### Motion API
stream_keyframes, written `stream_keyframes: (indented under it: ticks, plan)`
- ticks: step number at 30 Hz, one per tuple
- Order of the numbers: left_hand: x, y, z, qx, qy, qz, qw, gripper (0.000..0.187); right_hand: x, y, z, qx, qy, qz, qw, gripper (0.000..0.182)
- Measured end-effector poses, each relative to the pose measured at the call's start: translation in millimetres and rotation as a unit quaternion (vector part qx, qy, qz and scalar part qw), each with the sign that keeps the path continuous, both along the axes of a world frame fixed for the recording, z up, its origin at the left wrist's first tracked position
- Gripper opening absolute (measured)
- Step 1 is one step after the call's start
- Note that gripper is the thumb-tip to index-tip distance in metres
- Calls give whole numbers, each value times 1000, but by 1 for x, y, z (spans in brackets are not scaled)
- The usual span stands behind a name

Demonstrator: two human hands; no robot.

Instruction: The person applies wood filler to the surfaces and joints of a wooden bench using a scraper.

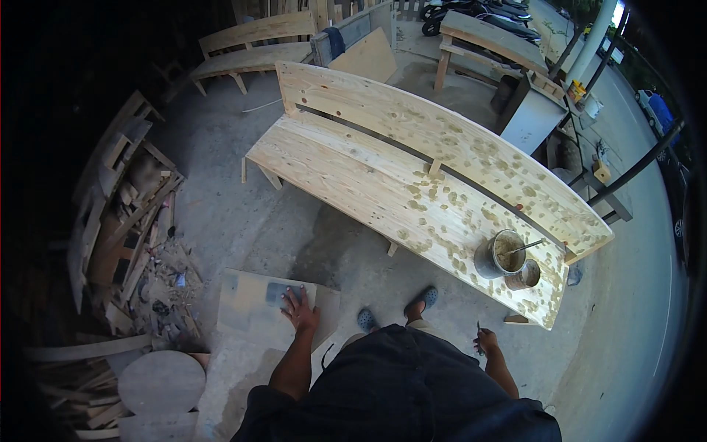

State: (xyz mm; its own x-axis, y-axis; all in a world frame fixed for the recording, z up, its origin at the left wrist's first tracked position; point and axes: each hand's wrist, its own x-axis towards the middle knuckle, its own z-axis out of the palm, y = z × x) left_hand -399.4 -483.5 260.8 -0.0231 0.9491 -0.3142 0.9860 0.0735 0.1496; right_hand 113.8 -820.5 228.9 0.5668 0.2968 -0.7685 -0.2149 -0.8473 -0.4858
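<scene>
My left hand (300,315) lies with fingers spread on the flat top of a pale box (239,306), touching a dark grey patch there. In my right hand (485,343) is a small thin-bladed tool (479,328), held low in front of the bench; its exact kind is too small to tell. The long curved wooden bench (346,177) carries many damp-looking tan patches on the right part of its seat and backrest. On its seat stand a metal bucket (486,259) of tan paste with a stick (529,245) in it, and a smaller tub (524,277) touching it.
Scrap wood and debris (173,287) lie at the left, near a round wooden disc (162,381). Another curved bench (258,55) stands at the back, and a wooden table (493,40) at back right. A metal cabinet (532,114) stands behind the bench. The road (626,295) runs along the right.
</scene>
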Motion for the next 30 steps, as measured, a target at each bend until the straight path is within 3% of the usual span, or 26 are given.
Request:
stream_keyframes:
  ticks: [19,30]
  plan:
    - [5,3,3,-37,17,1,999,94,15,37,0,-19,19,40,999,37]
    - [15,16,3,-41,22,28,999,98,13,29,13,-14,10,0,1000,37]
